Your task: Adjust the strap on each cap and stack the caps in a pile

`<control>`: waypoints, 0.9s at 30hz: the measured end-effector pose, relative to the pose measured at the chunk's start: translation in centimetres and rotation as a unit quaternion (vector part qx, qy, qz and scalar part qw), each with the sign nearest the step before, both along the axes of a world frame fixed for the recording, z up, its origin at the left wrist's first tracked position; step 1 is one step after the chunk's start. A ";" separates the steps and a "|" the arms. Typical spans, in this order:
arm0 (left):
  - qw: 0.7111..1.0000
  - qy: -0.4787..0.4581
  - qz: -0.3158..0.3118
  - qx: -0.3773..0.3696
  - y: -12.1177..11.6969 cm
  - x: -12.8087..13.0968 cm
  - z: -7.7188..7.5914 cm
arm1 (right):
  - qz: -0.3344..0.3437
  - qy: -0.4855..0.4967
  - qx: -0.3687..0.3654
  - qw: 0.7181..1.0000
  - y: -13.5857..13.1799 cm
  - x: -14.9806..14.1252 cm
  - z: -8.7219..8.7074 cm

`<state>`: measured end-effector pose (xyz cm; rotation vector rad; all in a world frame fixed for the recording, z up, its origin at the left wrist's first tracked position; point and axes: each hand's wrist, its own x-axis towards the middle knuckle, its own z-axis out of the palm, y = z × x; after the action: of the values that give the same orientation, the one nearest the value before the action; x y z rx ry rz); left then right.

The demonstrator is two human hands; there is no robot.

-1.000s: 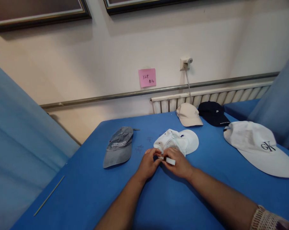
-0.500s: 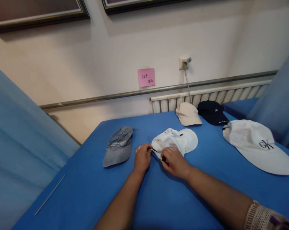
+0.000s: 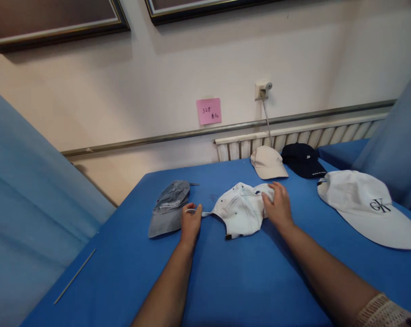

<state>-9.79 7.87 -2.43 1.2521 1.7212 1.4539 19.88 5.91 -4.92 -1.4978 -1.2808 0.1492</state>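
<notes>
A white cap (image 3: 241,211) with a small dark emblem lies on the blue-covered table, its back opening toward me and its brim to the right. Its loose strap runs out to the left, pinched between the thumb and fingers of my left hand (image 3: 191,222). A small dark buckle (image 3: 228,236) shows at the cap's near back edge. My right hand (image 3: 278,204) is at the brim, thumb and fingers spread around it and hiding much of it. A grey cap (image 3: 169,204) lies just left of my left hand, partly behind it.
Farther back are a beige cap (image 3: 268,162) and a navy cap (image 3: 304,160). At the right lies a large white cap with black letters (image 3: 375,206). A thin rod (image 3: 74,276) is near the left edge. Blue curtains (image 3: 31,218) flank the table; a radiator (image 3: 232,147) stands behind it.
My left hand has drawn the strap leftward, away from the buckle area. My right hand has left the back of the cap and moved right to the brim.
</notes>
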 end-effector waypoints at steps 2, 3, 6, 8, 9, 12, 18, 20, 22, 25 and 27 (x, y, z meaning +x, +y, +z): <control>0.995 0.063 -0.001 0.075 -1.1 0.4 1.3 | -0.043 0.089 -0.105 0.990 1.5 2.4 -1.0; 0.986 0.103 -0.018 0.127 -1.7 0.6 1.9 | -0.045 0.136 -0.153 0.978 2.0 3.3 -1.5; 0.961 0.197 -0.146 0.125 -3.1 1.4 3.0 | -0.040 0.196 -0.207 0.958 2.7 4.5 -2.1; 0.939 0.252 -0.235 0.023 -3.6 1.9 2.9 | -0.034 0.220 -0.216 0.951 2.7 4.4 -2.2; 0.927 0.272 -0.258 -0.023 -3.6 2.0 2.7 | -0.028 0.237 -0.221 0.946 2.6 4.3 -2.1; 0.933 0.241 -0.259 -0.067 -3.3 2.2 1.6 | 0.024 0.302 -0.237 0.923 2.0 3.5 -1.7; 0.939 -0.162 -0.287 -0.094 -1.9 2.4 -0.1 | 0.194 0.447 -0.276 0.828 1.0 2.3 -0.5; 0.921 -0.294 -0.240 -0.088 -1.3 2.1 -0.1 | 0.239 0.508 -0.259 0.786 0.9 2.2 0.2; 0.890 -0.402 -0.195 -0.090 -0.8 1.5 0.3 | 0.262 0.547 -0.223 0.763 0.7 2.1 0.8; 0.855 -0.477 -0.166 -0.114 -0.4 0.6 0.8 | 0.269 0.573 -0.189 0.751 0.6 1.9 1.2; 0.843 -0.500 -0.151 -0.126 -0.4 0.5 0.9 | 0.254 0.583 -0.176 0.751 0.6 1.5 1.2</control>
<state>-9.26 7.42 -1.50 0.4116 0.8918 1.2651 21.40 6.47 -3.75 -0.9212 -0.5451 1.5102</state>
